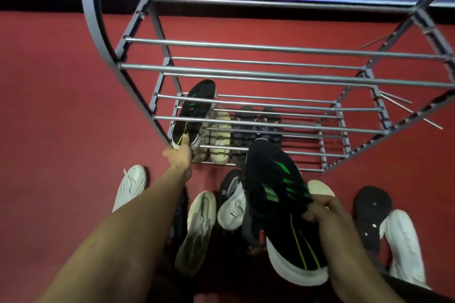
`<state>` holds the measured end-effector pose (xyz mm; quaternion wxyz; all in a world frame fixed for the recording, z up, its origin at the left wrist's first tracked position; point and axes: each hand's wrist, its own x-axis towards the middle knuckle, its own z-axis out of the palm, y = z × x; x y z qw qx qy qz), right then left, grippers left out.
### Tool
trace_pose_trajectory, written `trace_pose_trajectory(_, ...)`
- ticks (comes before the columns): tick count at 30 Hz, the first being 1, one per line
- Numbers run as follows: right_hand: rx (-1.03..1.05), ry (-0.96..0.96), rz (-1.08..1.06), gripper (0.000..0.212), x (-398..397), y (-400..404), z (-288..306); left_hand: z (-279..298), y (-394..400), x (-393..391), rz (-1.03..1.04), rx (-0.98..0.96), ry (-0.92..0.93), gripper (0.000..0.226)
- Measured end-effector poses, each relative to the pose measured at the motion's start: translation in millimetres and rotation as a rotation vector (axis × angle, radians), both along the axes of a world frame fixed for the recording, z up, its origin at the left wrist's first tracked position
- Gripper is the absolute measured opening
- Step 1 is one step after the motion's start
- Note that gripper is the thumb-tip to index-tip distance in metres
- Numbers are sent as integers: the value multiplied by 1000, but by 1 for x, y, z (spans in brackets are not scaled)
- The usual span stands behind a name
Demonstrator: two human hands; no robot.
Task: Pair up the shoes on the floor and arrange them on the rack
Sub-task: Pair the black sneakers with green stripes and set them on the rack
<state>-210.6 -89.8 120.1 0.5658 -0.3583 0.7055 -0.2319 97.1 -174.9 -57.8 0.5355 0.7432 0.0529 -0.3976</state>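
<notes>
My left hand [181, 152] pinches the heel of one black-green shoe [194, 113] on the rack [246, 74]; my right hand [322, 211] grips its mate [278, 194].

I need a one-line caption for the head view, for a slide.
Left hand places one black-green sneaker on the rack; right hand holds its mate above loose shoes.

Black-green shoes [280, 194] — one per hand
</notes>
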Motion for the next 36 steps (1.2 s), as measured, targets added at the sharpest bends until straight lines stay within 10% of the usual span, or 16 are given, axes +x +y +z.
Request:
trace_pose_trajectory(4, 25, 77, 98, 11, 7, 13, -23, 6, 10, 11, -158, 315, -104, 82)
trace_pose_trajectory(21, -275, -110, -79, 15, 106, -80, -144, 16, -8, -15, -13, -230, 364, 22)
trace_pose_trajectory(31, -346, -211, 16, 15, 156, -164, -140, 11, -1, 4, 55, -246, 162, 19)
trace_pose_trajectory(36, -218, 445, 531, 58, 153, -192, -167, 7, -9, 12, 66, -124, 106, 51)
